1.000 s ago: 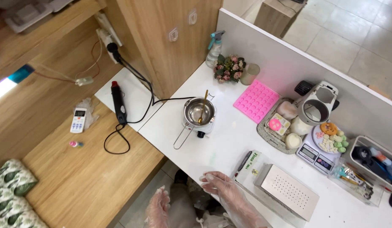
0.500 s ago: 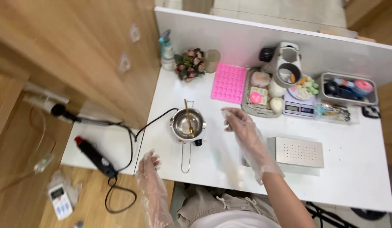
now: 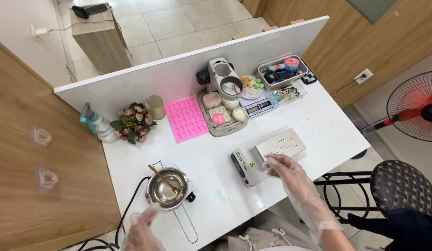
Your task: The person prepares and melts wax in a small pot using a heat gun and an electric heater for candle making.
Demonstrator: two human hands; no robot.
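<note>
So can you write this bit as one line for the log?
left hand: gloved, beside metal pot | right hand: gloved, touching white perforated box | pot: gold spoon inside | table: pink mold

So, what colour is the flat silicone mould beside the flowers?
Pink. The flat silicone mould with small cavities shows best in the head view.

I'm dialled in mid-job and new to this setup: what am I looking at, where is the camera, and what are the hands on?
There is no machine: a person in clear plastic gloves works at a white table. The single view comes from a camera on their head, looking down. The right hand touches a white perforated metal box beside a small cardboard carton. The left hand is next to a small steel melting pot with a gold spoon in it. Further back lie a pink silicone mould, a digital scale and a flower posy. Neither hand grips anything.
</note>
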